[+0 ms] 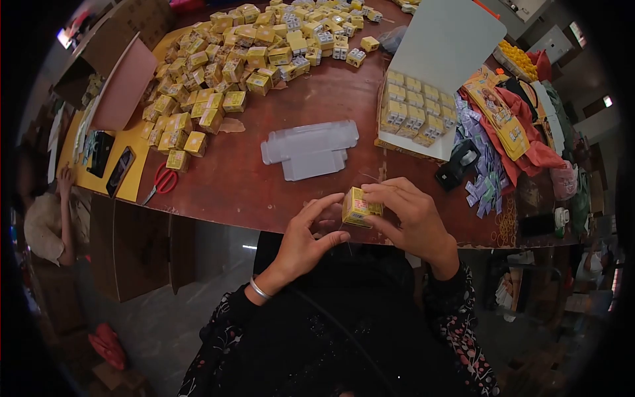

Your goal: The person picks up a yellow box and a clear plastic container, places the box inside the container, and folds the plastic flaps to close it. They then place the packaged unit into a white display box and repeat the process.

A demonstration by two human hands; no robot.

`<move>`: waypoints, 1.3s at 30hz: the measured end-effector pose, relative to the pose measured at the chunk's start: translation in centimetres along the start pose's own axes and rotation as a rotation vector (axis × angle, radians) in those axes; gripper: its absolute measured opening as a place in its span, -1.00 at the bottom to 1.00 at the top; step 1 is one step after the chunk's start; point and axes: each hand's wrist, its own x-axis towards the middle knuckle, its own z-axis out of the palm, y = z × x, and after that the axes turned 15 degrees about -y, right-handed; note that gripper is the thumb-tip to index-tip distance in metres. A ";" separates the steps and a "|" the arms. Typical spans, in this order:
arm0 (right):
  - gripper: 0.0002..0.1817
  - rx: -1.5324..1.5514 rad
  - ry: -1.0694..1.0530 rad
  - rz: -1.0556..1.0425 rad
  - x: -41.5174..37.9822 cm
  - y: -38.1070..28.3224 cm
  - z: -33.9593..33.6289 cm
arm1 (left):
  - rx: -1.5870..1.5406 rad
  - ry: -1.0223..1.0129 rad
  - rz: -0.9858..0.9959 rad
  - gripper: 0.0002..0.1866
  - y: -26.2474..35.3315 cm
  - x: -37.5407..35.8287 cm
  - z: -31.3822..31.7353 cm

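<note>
I have the small yellow box (360,207) up by the near edge of the table (228,172), grasped between the thumb and fingers of my right hand (415,215). My left hand (306,231) curves at its left side, thumb and fingers spread — whether they touch it, I can't tell. The step in hand looks like close two-handed work on this one box. I judge the next move calls for a steady right pinch and light left fingertips — hard pressure could dent it.
</note>
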 end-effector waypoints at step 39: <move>-0.69 0.937 0.365 -0.051 -0.1 0.3 7.8 | -0.309 -0.031 0.269 -0.66 0.2 0.8 0.1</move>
